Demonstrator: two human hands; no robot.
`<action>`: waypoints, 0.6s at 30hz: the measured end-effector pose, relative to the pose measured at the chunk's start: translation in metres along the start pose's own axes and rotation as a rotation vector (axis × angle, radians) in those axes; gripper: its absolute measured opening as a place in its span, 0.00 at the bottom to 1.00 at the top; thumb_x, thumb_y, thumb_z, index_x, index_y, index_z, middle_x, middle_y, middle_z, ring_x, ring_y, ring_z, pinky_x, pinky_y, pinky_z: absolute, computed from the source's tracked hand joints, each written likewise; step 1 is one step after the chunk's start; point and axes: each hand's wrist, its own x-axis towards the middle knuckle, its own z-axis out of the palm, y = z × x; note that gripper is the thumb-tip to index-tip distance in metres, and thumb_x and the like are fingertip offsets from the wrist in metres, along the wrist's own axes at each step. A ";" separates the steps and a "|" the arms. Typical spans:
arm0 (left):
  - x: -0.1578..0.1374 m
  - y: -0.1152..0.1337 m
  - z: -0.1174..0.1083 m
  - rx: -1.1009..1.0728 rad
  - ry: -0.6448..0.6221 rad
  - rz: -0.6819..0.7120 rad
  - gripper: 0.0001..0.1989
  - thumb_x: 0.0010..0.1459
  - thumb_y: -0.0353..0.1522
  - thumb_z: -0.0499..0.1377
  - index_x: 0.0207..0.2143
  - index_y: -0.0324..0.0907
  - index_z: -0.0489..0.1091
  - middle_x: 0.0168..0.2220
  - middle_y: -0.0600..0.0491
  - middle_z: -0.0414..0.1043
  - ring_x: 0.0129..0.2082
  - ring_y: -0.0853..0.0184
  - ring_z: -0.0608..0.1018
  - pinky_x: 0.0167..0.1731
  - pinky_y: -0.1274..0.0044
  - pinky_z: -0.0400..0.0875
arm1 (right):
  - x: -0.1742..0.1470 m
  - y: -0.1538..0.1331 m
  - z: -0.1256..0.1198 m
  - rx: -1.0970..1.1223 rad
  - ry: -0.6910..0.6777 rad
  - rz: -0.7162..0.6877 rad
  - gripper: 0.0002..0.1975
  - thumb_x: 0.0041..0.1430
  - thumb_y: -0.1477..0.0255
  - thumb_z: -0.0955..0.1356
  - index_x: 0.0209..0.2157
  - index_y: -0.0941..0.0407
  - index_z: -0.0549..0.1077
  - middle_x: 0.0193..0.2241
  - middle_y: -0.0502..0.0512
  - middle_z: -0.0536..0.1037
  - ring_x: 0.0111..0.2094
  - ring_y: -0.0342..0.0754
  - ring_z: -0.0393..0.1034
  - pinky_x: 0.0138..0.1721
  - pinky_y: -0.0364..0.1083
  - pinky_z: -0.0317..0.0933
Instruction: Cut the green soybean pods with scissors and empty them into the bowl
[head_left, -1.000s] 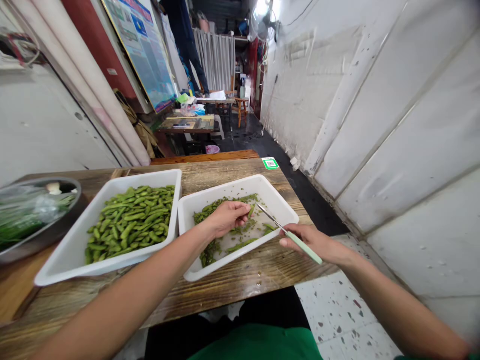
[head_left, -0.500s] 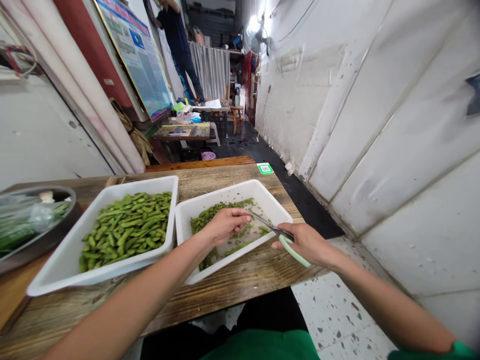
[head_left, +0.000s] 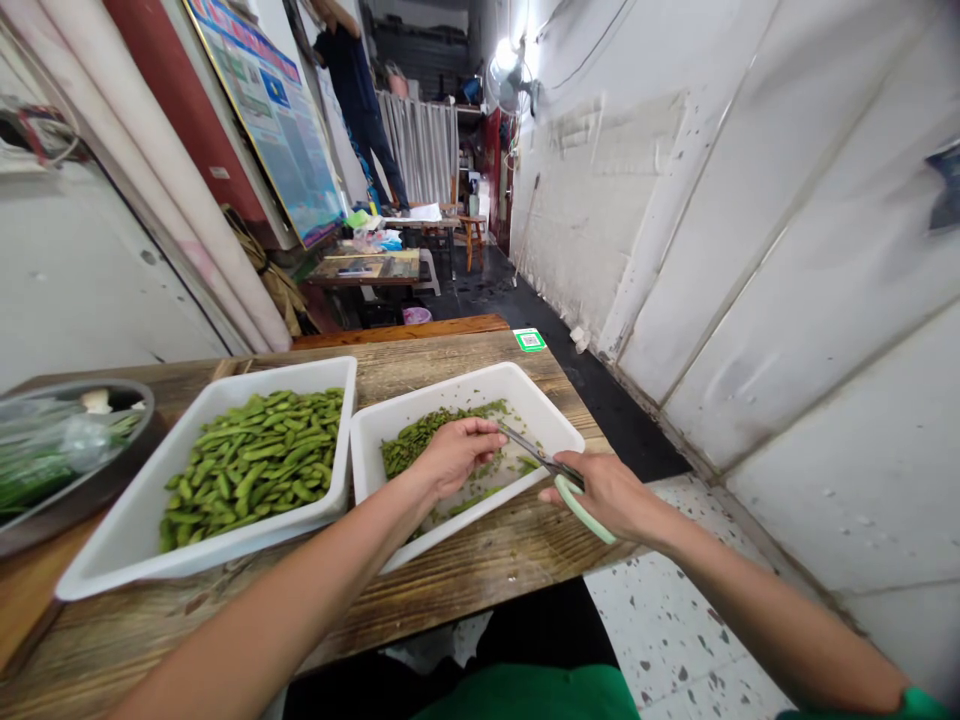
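Note:
My right hand (head_left: 604,485) is closed around scissors (head_left: 541,454) with pale green handles, over the right rim of the right white tray (head_left: 551,408). The blades point left, their tips at the fingertips of my left hand (head_left: 463,455). Those fingers are pinched together above the same tray; whatever they hold is too small or hidden to make out. Green edamame pods (head_left: 409,445) and small cut bits lie in this tray, partly behind my left hand and forearm. To the left, a second white tray (head_left: 112,572) holds a large heap of edamame pods (head_left: 259,465).
A metal basin (head_left: 135,440) with bagged greens stands at the table's far left. A green QR-code card (head_left: 529,341) lies at the back corner of the wooden table (head_left: 450,600). Further off are low tables (head_left: 367,268) and a standing person (head_left: 356,90). A white wall (head_left: 750,250) runs along the right.
Both hands stay almost in place over the right tray. The scissors and right hand have shifted very slightly left, and the view has moved a little.

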 end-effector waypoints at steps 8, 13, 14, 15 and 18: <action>0.000 0.000 0.000 -0.039 -0.039 -0.090 0.13 0.35 0.26 0.69 0.24 0.35 0.67 0.21 0.56 0.67 0.18 0.79 0.66 0.18 0.84 0.58 | -0.002 -0.005 0.004 0.112 0.001 -0.032 0.16 0.56 0.59 0.62 0.33 0.58 0.72 0.27 0.56 0.75 0.28 0.49 0.68 0.28 0.42 0.54; 0.002 0.000 0.000 -0.097 -0.083 -0.193 0.10 0.40 0.21 0.65 0.24 0.36 0.66 0.18 0.57 0.65 0.15 0.79 0.65 0.15 0.86 0.59 | 0.001 0.000 0.008 0.145 -0.008 -0.029 0.17 0.55 0.58 0.63 0.28 0.58 0.71 0.23 0.54 0.72 0.27 0.47 0.67 0.29 0.42 0.55; 0.003 0.000 -0.001 -0.105 -0.076 -0.200 0.10 0.42 0.21 0.64 0.24 0.36 0.65 0.18 0.57 0.65 0.14 0.79 0.65 0.15 0.86 0.60 | 0.002 0.002 0.009 0.169 -0.011 -0.026 0.17 0.54 0.57 0.64 0.27 0.58 0.70 0.22 0.53 0.71 0.27 0.47 0.66 0.29 0.42 0.55; 0.004 0.000 -0.001 -0.119 -0.061 -0.203 0.09 0.43 0.20 0.64 0.24 0.36 0.65 0.18 0.56 0.66 0.15 0.78 0.66 0.15 0.86 0.61 | 0.003 0.004 0.010 0.214 -0.023 -0.021 0.17 0.53 0.57 0.65 0.27 0.58 0.69 0.21 0.52 0.70 0.26 0.46 0.65 0.28 0.42 0.55; 0.006 0.000 -0.001 -0.209 0.027 -0.164 0.08 0.46 0.18 0.61 0.25 0.36 0.65 0.21 0.53 0.70 0.20 0.76 0.72 0.21 0.86 0.68 | 0.004 0.009 0.012 0.508 -0.181 0.051 0.19 0.51 0.54 0.65 0.28 0.57 0.66 0.18 0.47 0.64 0.20 0.42 0.62 0.22 0.40 0.57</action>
